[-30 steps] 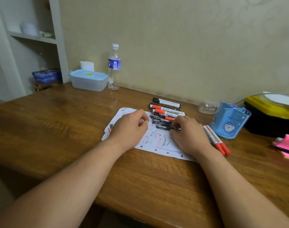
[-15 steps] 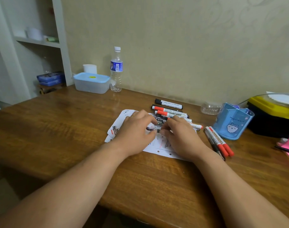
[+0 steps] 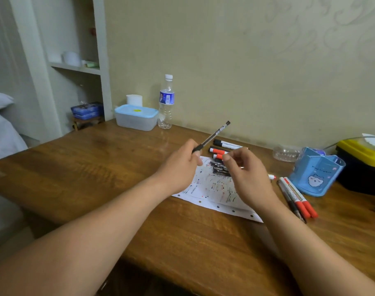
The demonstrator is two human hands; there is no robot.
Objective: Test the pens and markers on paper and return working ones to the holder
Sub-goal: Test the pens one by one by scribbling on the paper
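Above the scribbled paper (image 3: 212, 186), the left hand (image 3: 180, 165) pinches a black pen (image 3: 212, 136) angled far-right, while the right hand's (image 3: 244, 169) grip pinches something too small to tell.

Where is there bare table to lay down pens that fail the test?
Bare wood lies left of the paper, from the left hand out to the lidded box, and along the near edge. It is crowded behind the paper with markers, and between paper and holder, where red-capped markers lie.

Left hand (image 3: 180, 165) raised, fingers pinched; right hand (image 3: 247, 176) raised, fingers curled.
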